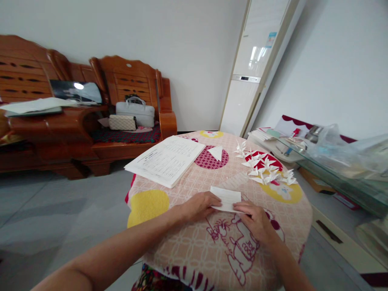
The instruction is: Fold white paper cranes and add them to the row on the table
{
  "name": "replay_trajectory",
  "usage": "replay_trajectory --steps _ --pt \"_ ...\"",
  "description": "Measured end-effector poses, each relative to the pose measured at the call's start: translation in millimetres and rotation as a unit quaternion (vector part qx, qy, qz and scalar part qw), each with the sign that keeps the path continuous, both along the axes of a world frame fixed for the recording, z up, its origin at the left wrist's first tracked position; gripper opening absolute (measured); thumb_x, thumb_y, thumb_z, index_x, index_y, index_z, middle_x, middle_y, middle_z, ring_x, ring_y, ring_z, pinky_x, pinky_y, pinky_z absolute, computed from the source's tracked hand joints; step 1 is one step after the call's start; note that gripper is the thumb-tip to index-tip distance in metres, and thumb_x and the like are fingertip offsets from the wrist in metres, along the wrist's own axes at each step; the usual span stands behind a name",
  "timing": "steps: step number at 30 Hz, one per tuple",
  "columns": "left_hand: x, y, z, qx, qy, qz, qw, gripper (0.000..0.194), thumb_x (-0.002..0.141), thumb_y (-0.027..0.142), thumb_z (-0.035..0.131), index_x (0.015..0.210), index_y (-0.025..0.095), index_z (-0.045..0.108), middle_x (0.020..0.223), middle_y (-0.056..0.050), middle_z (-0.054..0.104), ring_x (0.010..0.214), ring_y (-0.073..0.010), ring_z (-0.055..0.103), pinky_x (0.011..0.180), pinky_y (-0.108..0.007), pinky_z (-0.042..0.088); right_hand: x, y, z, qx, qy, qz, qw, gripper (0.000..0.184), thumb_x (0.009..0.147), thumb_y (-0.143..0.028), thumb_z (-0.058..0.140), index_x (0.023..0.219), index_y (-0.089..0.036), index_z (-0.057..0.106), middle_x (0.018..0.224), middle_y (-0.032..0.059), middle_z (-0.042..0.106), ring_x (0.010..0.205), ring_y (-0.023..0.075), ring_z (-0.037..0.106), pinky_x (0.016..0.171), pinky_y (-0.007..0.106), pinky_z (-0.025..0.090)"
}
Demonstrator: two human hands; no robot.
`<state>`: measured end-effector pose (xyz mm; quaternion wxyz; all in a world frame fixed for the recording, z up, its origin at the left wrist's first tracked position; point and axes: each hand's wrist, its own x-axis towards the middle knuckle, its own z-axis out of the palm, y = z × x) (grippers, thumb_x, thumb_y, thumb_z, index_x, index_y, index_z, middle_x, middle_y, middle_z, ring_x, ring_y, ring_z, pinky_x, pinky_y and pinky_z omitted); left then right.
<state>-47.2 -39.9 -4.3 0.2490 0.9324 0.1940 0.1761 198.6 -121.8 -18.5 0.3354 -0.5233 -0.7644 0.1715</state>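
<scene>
The white paper (227,197) lies at three o'clock from the left hand (201,205) and ten from the right hand (256,220), its long axis running roughly nine to three. The hands are apart, touching opposite ends about equally closely; how tightly they pinch, I cannot tell. On the patterned tablecloth (188,246), folded cranes (263,167) sit at two, printed sheets (166,161) at ten. Wooden chairs (130,76) stand beyond, also at ten.

Booklet (168,159) left on table (188,246), paper cranes (263,165) right, folded triangle (216,152) between.
</scene>
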Motion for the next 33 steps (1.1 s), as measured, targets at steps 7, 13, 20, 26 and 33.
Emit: replay_trajectory --steps 7,13,20,26,33 --pt "6 19 7.1 -0.136 -0.011 0.179 0.974 0.025 0.082 0.028 0.054 0.065 0.012 0.063 0.055 0.003 0.055 0.053 -0.0089 0.047 0.052 -0.02 0.032 -2 20 15.6 -0.141 0.043 -0.116 0.982 0.031 0.079 -0.036 0.056 0.08 -0.012 0.075 0.061 0.0018 0.066 0.057 0.0176 0.058 0.054 0.025 0.041" --pt "14 29 6.3 -0.21 0.024 0.278 0.937 0.024 0.076 0.028 0.058 0.056 0.015 0.054 0.051 0.003 0.057 0.051 -0.0099 0.052 0.052 -0.02 0.035 -4 35 12.6 -0.163 0.044 -0.201 0.965 0.032 0.073 -0.038 0.054 0.068 -0.012 0.071 0.056 0.001 0.061 0.053 0.0152 0.053 0.05 0.024 0.036" --pt "21 31 8.8 -0.179 0.072 0.313 0.93 0.018 0.075 0.025 0.058 0.061 0.015 0.065 0.049 0.0 0.059 0.055 -0.0135 0.058 0.06 -0.023 0.042 -2 43 12.0 -0.155 -0.03 -0.231 0.96 0.027 0.072 -0.035 0.056 0.054 -0.016 0.065 0.051 0.0003 0.056 0.053 0.0147 0.051 0.052 0.026 0.03" --pt "21 33 6.6 -0.145 0.086 0.319 0.933 0.017 0.076 0.026 0.059 0.069 0.014 0.07 0.051 -0.001 0.06 0.059 -0.0151 0.06 0.063 -0.024 0.044 2 45 10.1 -0.179 -0.066 -0.242 0.951 0.028 0.075 -0.032 0.054 0.054 -0.017 0.064 0.049 0.0013 0.057 0.051 0.0145 0.051 0.052 0.026 0.03" --pt "20 35 7.8 -0.159 0.093 0.324 0.928 0.02 0.074 0.028 0.058 0.064 0.015 0.068 0.047 0.0 0.058 0.052 -0.0134 0.057 0.058 -0.022 0.042 -1 44 10.5 -0.187 -0.1 -0.262 0.941 0.031 0.08 -0.034 0.054 0.058 -0.016 0.066 0.049 0.0028 0.059 0.05 0.0151 0.052 0.051 0.026 0.029"
